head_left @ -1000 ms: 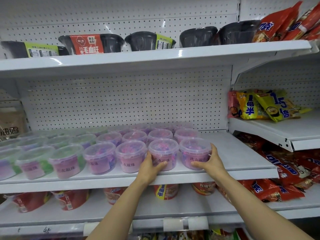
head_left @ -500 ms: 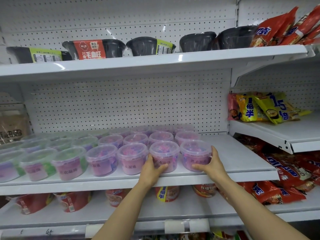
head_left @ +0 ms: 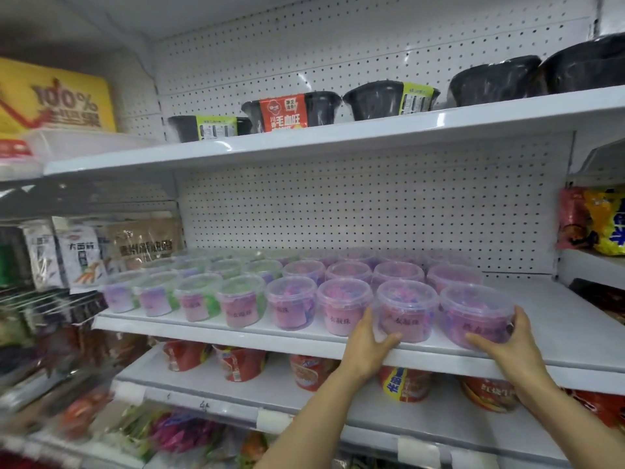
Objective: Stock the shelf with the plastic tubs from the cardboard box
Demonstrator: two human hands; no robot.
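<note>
Several clear plastic tubs with pink and purple contents stand in rows on the white middle shelf (head_left: 575, 330). My left hand (head_left: 368, 343) grips the left side of the second tub from the right in the front row (head_left: 407, 309). My right hand (head_left: 507, 343) grips the rightmost front tub (head_left: 473, 311), fingers round its right side and thumb under its front. Both tubs stand on the shelf near its front edge. Further left, several tubs with green contents (head_left: 241, 299) continue the row. The cardboard box is out of view.
Black bowls (head_left: 375, 99) line the shelf above. Red cup noodles (head_left: 309, 370) stand on the shelf below. Snack bags (head_left: 602, 221) fill the right-hand bay, and packets (head_left: 81, 252) hang at the left. Bare shelf lies to the right of the tubs.
The view has swung to the left, so the left bay now shows. Both hands stay on the same two front tubs.
</note>
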